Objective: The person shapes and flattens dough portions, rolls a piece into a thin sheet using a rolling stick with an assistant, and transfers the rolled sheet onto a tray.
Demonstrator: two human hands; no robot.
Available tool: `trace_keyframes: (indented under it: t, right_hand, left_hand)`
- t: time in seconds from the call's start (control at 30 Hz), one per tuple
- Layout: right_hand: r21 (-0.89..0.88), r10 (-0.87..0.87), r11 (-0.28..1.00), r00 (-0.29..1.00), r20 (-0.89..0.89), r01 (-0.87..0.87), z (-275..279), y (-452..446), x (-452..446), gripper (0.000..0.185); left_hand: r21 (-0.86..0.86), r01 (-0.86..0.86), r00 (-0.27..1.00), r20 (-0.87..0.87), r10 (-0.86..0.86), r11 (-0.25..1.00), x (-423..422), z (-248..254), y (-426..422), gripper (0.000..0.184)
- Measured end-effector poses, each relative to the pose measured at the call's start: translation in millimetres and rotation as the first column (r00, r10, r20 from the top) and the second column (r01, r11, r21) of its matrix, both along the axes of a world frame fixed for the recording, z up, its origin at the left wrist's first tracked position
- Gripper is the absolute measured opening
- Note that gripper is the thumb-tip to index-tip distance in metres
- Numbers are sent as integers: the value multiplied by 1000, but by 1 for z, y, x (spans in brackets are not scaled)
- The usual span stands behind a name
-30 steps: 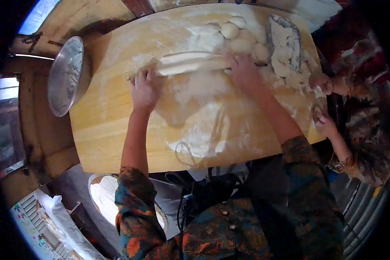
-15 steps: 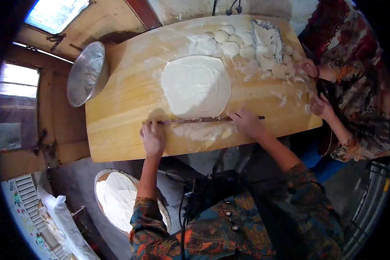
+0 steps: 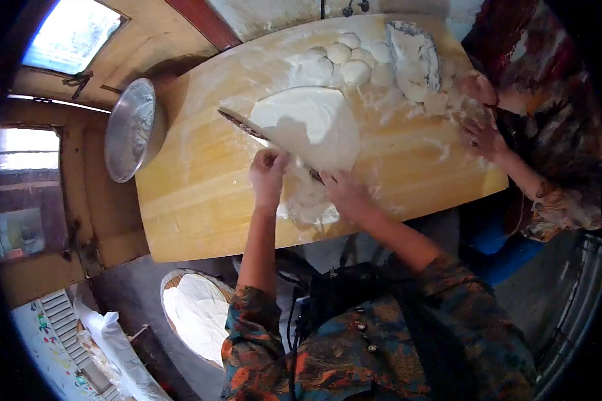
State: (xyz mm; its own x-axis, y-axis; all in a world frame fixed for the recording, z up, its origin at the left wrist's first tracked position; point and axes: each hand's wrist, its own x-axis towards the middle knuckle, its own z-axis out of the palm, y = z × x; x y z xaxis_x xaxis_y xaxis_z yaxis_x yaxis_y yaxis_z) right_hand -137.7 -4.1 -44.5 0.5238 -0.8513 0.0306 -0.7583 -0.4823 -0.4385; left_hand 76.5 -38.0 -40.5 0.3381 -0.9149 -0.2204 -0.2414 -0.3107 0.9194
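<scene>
A dark rolling pin (image 3: 241,125) lies slantwise over the lower left part of a thin round dough sheet (image 3: 321,120). At its lower right end, my right hand (image 3: 346,194) has its fingers closed on the pin. My left hand (image 3: 269,175) is curled near the pin's middle, beside the dough's lower edge; what it holds, if anything, is hidden. Loose flour (image 3: 308,208) is spread between and below my hands. Both hands are over the wooden board (image 3: 194,194).
Several dough balls (image 3: 356,72) and a floury dark-edged container (image 3: 416,63) sit at the back right. A co-worker's hands (image 3: 483,136) rest at the right edge. A metal bowl (image 3: 135,130) leans at the left. Below, a round tray holds flat dough (image 3: 197,313).
The dough, rolled up around the pin at first, was laid out flat. Since then the pin has turned from level to slanted, and my hands have come closer together.
</scene>
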Motion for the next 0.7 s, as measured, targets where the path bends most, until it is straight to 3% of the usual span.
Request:
trace_keyframes:
  t: [0.07,0.1,0.17,0.23,0.3,0.43,0.53,0.6,0.67,0.7]
  right_hand:
    - [126,7,992,1000,19,-9,1,-2,2,39]
    - [217,-7,976,1000,24,1,2,-3,3,37]
    - [205,33,977,995,93,-51,-2,-4,2,36]
    - [-15,154,988,966,210,-154,-8,-3,-2,36]
    - [-36,190,982,946,264,-187,-6,-6,0,41]
    - [3,162,985,939,303,-171,19,-18,7,57]
    - [-95,27,995,964,266,-2,8,-35,26,69]
    - [-41,-66,996,979,191,75,8,-50,37,72]
    - [-24,-113,993,983,143,117,9,-60,42,75]
    - [-29,-117,992,984,136,122,9,-64,43,76]
  left_hand:
    - [-200,231,947,272,-173,952,-13,4,-8,26]
    - [-200,334,875,429,-224,921,-8,-1,-9,27]
    - [-140,531,650,701,-295,836,9,-9,-6,29]
    - [-6,572,495,799,-340,820,20,0,9,36]
    - [81,582,380,853,-359,809,26,8,19,40]
    - [131,624,354,832,-428,770,31,7,21,49]
    - [128,643,376,806,-457,755,-4,10,-24,55]
    - [-47,615,589,691,-419,787,-26,4,-58,56]
    - [-152,434,894,192,-404,888,-30,4,-78,57]
    - [-157,328,934,-96,-345,931,-32,4,-86,58]
